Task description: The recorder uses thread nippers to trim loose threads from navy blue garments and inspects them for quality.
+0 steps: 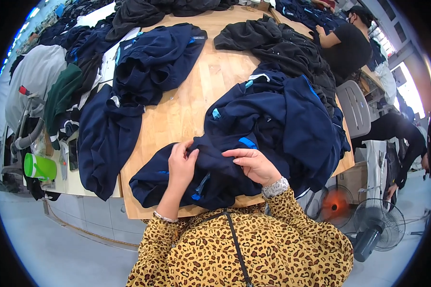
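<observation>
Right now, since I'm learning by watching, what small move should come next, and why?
Perhaps draw the left hand and right hand gently apart over the navy garment to smooth it: its cloth looks creased and bunched between them.

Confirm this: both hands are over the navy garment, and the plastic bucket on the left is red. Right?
Not quite: the head view shows the plastic bucket is bright green, not red. The rest is right: it is on the left, and the left hand and right hand are over the navy garment.
</observation>
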